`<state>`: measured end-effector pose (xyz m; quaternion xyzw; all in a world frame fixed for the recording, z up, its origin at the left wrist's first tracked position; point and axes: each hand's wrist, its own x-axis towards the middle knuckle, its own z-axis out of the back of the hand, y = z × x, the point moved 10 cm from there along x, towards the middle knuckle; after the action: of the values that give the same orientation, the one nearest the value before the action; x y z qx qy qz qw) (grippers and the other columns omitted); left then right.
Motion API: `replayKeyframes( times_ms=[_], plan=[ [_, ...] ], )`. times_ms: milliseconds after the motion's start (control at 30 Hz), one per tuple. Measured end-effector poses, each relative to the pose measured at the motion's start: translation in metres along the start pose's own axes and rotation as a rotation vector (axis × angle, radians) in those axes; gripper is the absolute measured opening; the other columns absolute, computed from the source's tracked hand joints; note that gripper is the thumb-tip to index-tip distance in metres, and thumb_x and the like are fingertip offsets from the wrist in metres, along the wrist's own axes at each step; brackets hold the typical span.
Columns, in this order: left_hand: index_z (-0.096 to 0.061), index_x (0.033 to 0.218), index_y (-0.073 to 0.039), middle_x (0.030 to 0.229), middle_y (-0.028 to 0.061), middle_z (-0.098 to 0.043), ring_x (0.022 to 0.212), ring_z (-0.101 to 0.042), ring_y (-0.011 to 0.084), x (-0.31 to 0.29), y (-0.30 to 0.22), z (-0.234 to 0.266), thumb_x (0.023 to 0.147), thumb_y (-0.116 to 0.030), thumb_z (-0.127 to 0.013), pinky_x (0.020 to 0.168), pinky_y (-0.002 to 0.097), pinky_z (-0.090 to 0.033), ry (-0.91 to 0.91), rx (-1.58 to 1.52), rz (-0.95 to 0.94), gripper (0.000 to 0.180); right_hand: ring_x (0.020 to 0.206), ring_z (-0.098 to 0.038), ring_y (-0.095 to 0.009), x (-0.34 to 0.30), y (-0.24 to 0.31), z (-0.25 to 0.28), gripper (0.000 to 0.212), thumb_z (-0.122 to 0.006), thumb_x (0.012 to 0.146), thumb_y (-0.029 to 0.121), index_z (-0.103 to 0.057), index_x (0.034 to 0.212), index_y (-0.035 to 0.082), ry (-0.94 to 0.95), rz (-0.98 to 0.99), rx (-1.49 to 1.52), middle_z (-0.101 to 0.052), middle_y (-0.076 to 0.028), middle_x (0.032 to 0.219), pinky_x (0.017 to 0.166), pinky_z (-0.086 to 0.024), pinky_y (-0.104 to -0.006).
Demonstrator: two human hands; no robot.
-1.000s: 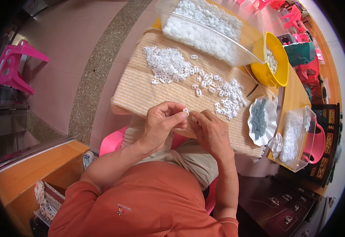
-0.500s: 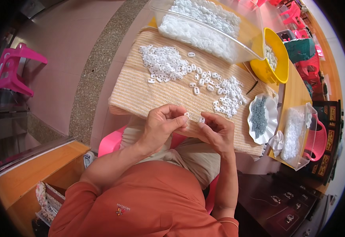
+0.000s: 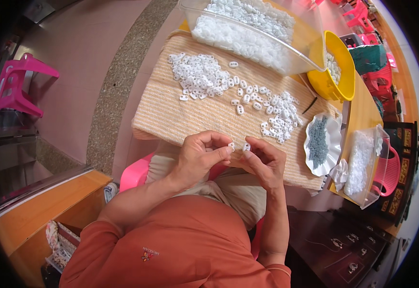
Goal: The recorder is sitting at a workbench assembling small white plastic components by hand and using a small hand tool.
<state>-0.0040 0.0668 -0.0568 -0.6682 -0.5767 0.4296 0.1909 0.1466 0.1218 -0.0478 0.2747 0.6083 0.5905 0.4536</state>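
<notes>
My left hand is closed in a pinch on a small white plastic piece at its fingertips. A short gap away, my right hand pinches another white piece with two dark holes. Both hands are just over the near edge of the striped tan cloth. Beyond them, a big heap of white two-hole pieces lies to the left. A smaller heap is at the right, with several loose pieces between.
A clear bin of white pieces stands at the back, beside a yellow basket. To the right are a white wavy-edged dish of small grey parts, a crumpled tissue and another clear box. A pink stool stands far left.
My left hand has shifted slightly to the right, so the two pieces are a little closer together. Both hands keep their pinches. The whole view has shifted slightly.
</notes>
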Motion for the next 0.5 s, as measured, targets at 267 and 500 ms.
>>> replayKeyframes(
  times_ms=[267, 500],
  plan=[
    [-0.061, 0.1, 0.003, 0.086, 0.0078, -0.064, 0.071, -0.062, 0.0106, -0.0001, 0.0015, -0.0003, 0.085, -0.002, -0.065, 0.066, 0.0235, -0.055, -0.007, 0.023, 0.021, 0.016, 0.082, -0.058, -0.008, -0.0013, -0.0023, -0.0008, 0.032, -0.069, 0.084, 0.012, -0.061, 0.112, -0.003, -0.007, -0.004, 0.028, -0.063, -0.001, 0.09, 0.073, -0.047, -0.0234],
    [-0.061, 0.1, 0.004, 0.085, 0.0085, -0.064, 0.071, -0.062, 0.011, 0.0004, 0.0026, -0.0013, 0.085, -0.001, -0.065, 0.066, 0.0233, -0.054, -0.005, 0.017, 0.04, 0.016, 0.084, -0.059, -0.009, -0.0016, -0.0058, -0.0014, 0.03, -0.07, 0.083, 0.009, -0.062, 0.11, -0.002, 0.007, -0.059, 0.09, -0.064, -0.003, 0.093, 0.075, -0.048, -0.0239]
  ],
)
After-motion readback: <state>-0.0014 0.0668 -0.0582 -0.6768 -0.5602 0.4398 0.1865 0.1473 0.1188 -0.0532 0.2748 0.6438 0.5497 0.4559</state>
